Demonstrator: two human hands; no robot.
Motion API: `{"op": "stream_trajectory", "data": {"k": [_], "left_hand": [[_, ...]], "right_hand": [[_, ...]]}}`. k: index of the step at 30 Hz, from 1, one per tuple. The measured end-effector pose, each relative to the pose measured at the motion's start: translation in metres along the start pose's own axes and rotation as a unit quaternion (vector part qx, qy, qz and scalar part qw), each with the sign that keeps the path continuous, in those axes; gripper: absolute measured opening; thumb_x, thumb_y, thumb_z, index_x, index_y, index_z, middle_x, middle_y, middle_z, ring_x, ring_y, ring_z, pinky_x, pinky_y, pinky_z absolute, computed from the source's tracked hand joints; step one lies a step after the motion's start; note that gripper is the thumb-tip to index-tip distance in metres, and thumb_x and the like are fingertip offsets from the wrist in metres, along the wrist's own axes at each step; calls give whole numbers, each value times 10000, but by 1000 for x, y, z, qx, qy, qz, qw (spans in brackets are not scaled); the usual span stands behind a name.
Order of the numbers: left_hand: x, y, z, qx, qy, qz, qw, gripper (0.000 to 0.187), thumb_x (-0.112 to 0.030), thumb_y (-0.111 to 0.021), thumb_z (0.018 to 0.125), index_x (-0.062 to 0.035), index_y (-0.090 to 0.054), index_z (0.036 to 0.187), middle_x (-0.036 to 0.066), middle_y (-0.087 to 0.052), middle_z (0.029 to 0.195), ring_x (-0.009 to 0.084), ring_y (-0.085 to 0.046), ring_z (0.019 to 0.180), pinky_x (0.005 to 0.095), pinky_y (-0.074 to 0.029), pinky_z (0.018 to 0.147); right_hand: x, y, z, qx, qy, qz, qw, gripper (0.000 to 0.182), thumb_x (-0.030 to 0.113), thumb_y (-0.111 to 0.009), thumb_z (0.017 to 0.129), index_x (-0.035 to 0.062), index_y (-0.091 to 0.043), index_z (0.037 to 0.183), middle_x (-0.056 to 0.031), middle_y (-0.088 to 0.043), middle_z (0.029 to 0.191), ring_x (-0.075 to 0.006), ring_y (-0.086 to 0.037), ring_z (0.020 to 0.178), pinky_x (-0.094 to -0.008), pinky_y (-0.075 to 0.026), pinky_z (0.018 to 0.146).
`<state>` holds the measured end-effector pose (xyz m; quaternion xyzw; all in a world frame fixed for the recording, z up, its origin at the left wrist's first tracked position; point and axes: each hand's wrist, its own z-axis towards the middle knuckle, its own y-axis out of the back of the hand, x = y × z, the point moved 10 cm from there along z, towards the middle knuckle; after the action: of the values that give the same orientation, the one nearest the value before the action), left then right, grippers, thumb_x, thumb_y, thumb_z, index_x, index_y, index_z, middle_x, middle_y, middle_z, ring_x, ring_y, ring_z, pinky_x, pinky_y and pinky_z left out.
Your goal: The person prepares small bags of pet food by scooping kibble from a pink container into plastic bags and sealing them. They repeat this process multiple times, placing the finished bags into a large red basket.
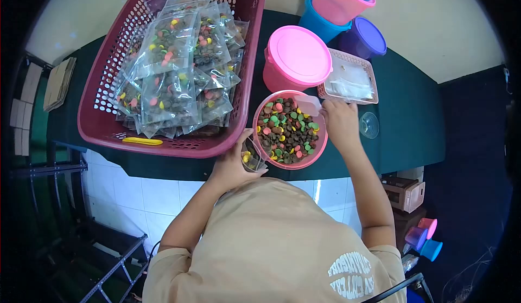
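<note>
My left hand [234, 164] is closed around a clear plastic pouch [251, 155] with a few brown and yellow candy pieces inside. The pouch is held at the left rim of a pink tub [289, 166]. Brown, green, yellow and coral button-shaped candies [285, 132] fill much of that tub. At its upper right edge, my right hand [340, 123] grips a pale pink plastic scoop [308, 105], whose visible part lies over the candies. My right fingertips are partly hidden from view.
A maroon basket [247, 86] heaped with filled pouches [171, 59] stands left. Behind the tub are a lidded pink container [298, 56], stacked buckets [339, 2], a purple one [366, 37] and a tray of plastic bags [350, 80]. A small clear bowl [369, 125] sits right.
</note>
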<state>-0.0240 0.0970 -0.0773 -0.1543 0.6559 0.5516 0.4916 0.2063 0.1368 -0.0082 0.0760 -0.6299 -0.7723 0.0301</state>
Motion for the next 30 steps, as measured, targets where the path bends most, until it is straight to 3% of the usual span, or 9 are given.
{"op": "stream_trajectory", "data": {"k": [3, 7, 9, 15, 21, 24, 25, 27, 30], "left_hand": [[2, -4, 3, 12, -11, -3, 1000, 1058, -246, -889, 555, -142, -271, 1408, 119, -386, 1345, 231, -504, 911, 358, -440, 809], [0, -7, 8, 29, -19, -19, 999, 1062, -240, -888, 551, -137, -270, 1409, 113, -393, 1330, 204, -483, 817, 351, -440, 781], [1, -9, 8, 37, -18, -18, 999, 1070, -245, -889, 548, -131, -264, 1410, 119, -388, 1339, 224, -500, 885, 352, -443, 801], [-5, -5, 9, 15, -65, 11, 998, 1077, -255, -891, 546, -129, -263, 1412, 133, -374, 1353, 260, -496, 1035, 352, -445, 832], [-1, -6, 11, 54, -34, -28, 998, 1071, -261, -890, 549, -131, -267, 1411, 137, -370, 1355, 253, -504, 1020, 356, -454, 829], [-11, 0, 12, 13, -94, -4, 995, 1067, -253, -891, 548, -130, -274, 1410, 131, -372, 1354, 223, -515, 947, 334, -468, 778], [-12, -1, 12, 17, -97, -6, 995, 1067, -253, -891, 548, -130, -274, 1410, 131, -372, 1354, 223, -515, 947, 334, -468, 778], [0, -7, 14, 57, -22, -79, 995, 1068, -250, -891, 548, -133, -273, 1410, 126, -372, 1357, 237, -514, 1015, 338, -463, 809], [-7, -2, 13, 58, -49, -18, 997, 1050, -250, -888, 557, -135, -274, 1401, 132, -371, 1358, 284, -479, 1147, 376, -457, 890]], "right_hand": [[1, -25, -9, 9, -12, 10, 1000, 119, 122, -603, 812, 95, -605, 928, -38, -613, 827, -228, -584, 829, -393, -359, 733], [30, -50, -32, 0, 35, 98, 995, 214, 75, -579, 801, 88, -600, 1013, -58, -618, 876, -243, -587, 869, -392, -361, 755], [41, -42, -39, -22, 44, 118, 992, 237, 62, -572, 803, 87, -597, 1037, -66, -620, 894, -246, -588, 885, -392, -362, 764], [53, -35, -52, 99, 8, 173, 980, 231, 64, -568, 821, 72, -607, 1049, -84, -631, 942, -251, -591, 934, -399, -368, 796], [56, -37, -72, 165, -43, 233, 957, 191, 104, -565, 869, 61, -623, 1046, -105, -657, 979, -268, -597, 980, -397, -379, 857], [56, -41, -74, 188, -64, 250, 948, 185, 89, -552, 882, 43, -629, 1044, -136, -665, 969, -301, -614, 946, -397, -427, 840], [50, -48, -73, 187, -126, 311, 923, 191, 80, -547, 886, 33, -628, 1052, -151, -666, 954, -311, -625, 904, -389, -454, 805], [41, -57, -73, 183, -187, 369, 892, 197, 72, -542, 889, 24, -627, 1061, -166, -668, 939, -322, -636, 861, -381, -481, 770], [36, -60, -69, 184, -211, 411, 868, 211, 71, -529, 903, 3, -615, 1083, -170, -670, 894, -286, -645, 772, -345, -497, 702]]}}
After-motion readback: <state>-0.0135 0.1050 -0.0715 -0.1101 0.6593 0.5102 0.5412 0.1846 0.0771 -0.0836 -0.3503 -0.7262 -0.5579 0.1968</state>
